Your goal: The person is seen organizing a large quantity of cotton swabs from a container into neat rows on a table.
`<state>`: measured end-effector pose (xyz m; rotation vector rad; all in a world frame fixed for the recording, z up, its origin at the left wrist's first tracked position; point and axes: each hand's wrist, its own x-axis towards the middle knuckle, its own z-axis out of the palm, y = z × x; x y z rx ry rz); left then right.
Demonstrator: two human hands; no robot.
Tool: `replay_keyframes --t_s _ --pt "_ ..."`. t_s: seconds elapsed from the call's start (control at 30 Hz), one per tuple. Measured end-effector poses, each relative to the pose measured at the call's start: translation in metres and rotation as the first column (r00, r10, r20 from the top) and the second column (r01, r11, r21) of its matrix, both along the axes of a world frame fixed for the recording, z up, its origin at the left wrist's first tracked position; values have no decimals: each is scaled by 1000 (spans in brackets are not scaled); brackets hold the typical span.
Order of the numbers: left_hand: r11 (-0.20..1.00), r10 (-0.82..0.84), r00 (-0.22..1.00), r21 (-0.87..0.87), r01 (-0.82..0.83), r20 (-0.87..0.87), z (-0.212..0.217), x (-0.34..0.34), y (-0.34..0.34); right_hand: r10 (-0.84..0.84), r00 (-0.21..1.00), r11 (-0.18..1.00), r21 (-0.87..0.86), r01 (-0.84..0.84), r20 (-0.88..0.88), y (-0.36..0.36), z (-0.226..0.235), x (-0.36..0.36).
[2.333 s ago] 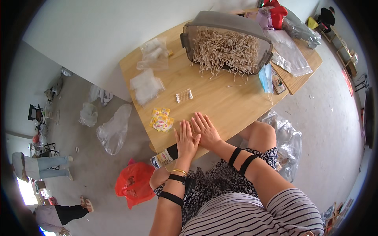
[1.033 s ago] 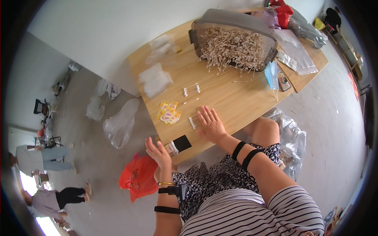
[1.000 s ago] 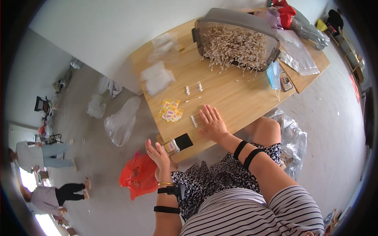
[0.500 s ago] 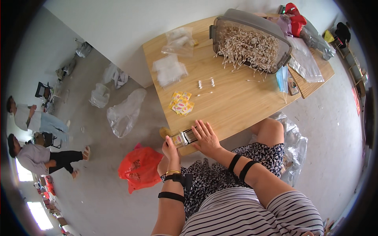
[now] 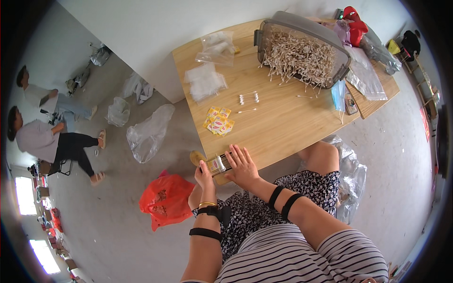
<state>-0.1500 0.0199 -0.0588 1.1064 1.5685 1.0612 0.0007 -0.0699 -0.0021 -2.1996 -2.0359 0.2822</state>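
At the table's near left corner, my left hand [image 5: 204,176] grips the left end of a small clear packet of cotton swabs [image 5: 217,165]. Dark sticks and a yellow-and-white card show in it. My right hand [image 5: 244,166] lies flat over the packet's right end, fingers stretched out, hiding that part. Beyond the hands, a pile of yellow-and-white cards [image 5: 218,121] rests on the wooden table [image 5: 278,127]. Farther back are a short row of white-tipped swabs [image 5: 249,97] and a single swab [image 5: 247,111].
A tipped grey bin [image 5: 302,23] spills loose swabs [image 5: 299,56] at the back right. Clear bags [image 5: 205,81] lie at the back left, and a blue face mask [image 5: 338,95] at the right. A red bag [image 5: 166,200] sits on the floor; two people [image 5: 42,134] are far left.
My right hand has shifted slightly left over the packet, covering more of the dark sticks. My left hand keeps its grip. The two people at far left have changed position.
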Motion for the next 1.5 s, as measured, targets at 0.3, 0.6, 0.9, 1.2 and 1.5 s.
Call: replay_keyframes --t_s 0.3,0.6,0.9,1.2,1.5 --pt "999 13 996 32 -16 86 6 -1 1 -42 997 996 79 47 -68 0 -5 1" --pt "957 -203 950 159 244 -238 -11 -16 11 47 998 999 -20 -46 43 9 2 -9" --pt "954 -167 960 210 215 -227 -22 -24 15 45 998 999 16 -44 -32 12 4 -22" --pt "962 -14 955 -255 94 297 14 -8 -10 102 995 995 6 -102 22 2 5 -1" --pt "952 -20 916 -272 139 401 9 -45 -12 -25 952 992 107 61 -304 6 14 57"
